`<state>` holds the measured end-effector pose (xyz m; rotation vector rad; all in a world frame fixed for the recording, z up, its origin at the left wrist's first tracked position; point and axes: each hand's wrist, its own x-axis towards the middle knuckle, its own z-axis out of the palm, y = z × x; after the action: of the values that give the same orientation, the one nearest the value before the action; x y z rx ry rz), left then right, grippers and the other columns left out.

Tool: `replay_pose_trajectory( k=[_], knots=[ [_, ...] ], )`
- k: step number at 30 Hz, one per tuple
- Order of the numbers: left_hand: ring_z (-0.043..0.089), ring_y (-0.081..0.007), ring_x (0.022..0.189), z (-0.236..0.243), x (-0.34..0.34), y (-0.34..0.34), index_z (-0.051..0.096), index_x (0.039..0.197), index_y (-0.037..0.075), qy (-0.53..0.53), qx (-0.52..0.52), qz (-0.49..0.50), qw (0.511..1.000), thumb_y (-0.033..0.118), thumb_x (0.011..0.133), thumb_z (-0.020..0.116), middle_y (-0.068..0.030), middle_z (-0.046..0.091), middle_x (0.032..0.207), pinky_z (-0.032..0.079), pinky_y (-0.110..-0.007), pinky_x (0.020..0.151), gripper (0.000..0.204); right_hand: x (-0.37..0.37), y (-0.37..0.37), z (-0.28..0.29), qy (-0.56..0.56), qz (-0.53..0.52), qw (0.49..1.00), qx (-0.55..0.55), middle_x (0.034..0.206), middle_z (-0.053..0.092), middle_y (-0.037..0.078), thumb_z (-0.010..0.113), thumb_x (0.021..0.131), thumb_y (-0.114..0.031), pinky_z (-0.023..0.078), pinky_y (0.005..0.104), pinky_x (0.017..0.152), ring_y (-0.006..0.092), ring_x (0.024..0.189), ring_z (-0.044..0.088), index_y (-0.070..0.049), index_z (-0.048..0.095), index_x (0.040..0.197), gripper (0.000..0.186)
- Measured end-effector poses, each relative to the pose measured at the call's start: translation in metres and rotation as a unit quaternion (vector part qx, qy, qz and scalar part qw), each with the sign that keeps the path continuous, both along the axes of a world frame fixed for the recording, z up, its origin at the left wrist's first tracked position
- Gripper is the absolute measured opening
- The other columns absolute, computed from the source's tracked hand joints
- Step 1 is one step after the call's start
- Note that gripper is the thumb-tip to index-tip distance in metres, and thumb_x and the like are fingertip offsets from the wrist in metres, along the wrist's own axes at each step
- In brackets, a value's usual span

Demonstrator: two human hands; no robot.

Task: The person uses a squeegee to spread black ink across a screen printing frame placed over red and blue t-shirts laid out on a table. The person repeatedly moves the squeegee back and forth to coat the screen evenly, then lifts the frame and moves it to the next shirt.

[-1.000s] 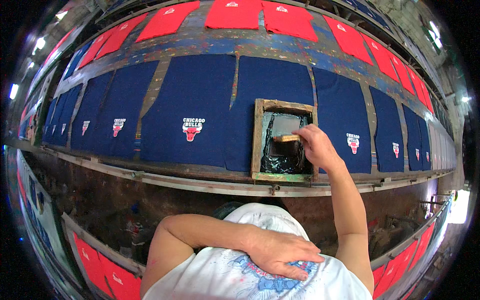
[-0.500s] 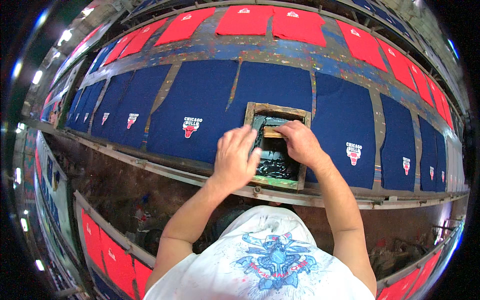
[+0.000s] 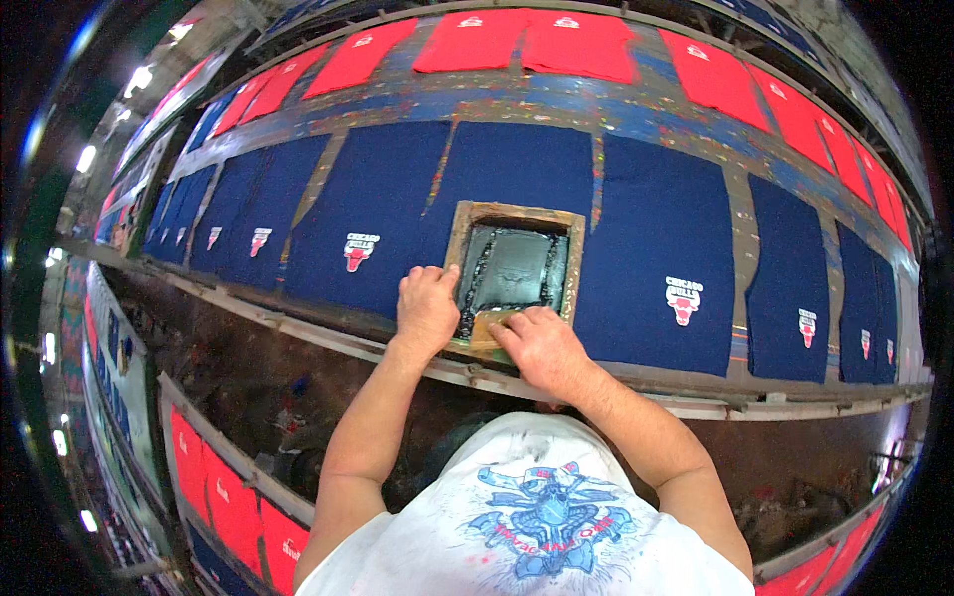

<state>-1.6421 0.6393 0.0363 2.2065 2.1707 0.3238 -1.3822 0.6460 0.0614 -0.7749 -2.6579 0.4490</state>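
A small wooden screen-printing frame [image 3: 572, 266] lies on a navy shirt piece [image 3: 527, 159], its mesh [image 3: 512, 268] smeared with glossy black ink. My left hand [image 3: 428, 310] is closed at the frame's left side, its fingers bent against the wood. At the near end of the mesh, my right hand [image 3: 545, 350] grips a wooden squeegee [image 3: 484, 331]. Its blade is hidden by the wood and the ink. Navy pieces to both sides, such as the right one [image 3: 656, 219], bear a white and red bull's-head print [image 3: 683, 301].
A long table carries the navy row, with a metal rail [image 3: 696, 407] along its near edge. Red shirt pieces [image 3: 576, 45] lie in a row along the far side. Another table with red pieces [image 3: 234, 502] stands behind at lower left.
The squeegee has come toward me, from mid-screen to the near end, in my right hand. My left hand has gone from spread above the frame to closed at its left side.
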Motion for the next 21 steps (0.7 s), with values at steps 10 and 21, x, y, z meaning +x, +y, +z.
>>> replay_pose_trajectory(
  k=[10, 21],
  knots=[
    [0.066, -0.0351, 0.112, 0.011, -0.002, 0.005, 0.082, 0.130, 0.008, 0.009, 0.001, -0.028, 1.000, 0.004, 0.096, 0.069, -0.0117, 0.076, 0.111, 0.051, -0.051, 0.098, 0.037, -0.002, 0.119, 0.008, 0.015, -0.076, 0.994, -0.073, 0.115, 0.078, 0.020, 0.065, 0.086, 0.003, 0.058, 0.0536, 0.101, 0.0432, 0.117, 0.072, -0.006, 0.077, 0.126, 0.043],
    [0.064, -0.0384, 0.125, -0.007, -0.013, 0.006, 0.081, 0.132, 0.002, -0.031, 0.066, -0.069, 0.995, 0.009, 0.094, 0.072, -0.0215, 0.073, 0.137, 0.048, -0.053, 0.112, 0.039, -0.023, 0.033, -0.003, 0.002, -0.062, 0.998, -0.006, 0.119, 0.076, 0.016, 0.076, 0.078, -0.002, 0.058, 0.0499, 0.098, 0.0382, 0.109, 0.071, -0.008, 0.076, 0.136, 0.059]
  ],
)
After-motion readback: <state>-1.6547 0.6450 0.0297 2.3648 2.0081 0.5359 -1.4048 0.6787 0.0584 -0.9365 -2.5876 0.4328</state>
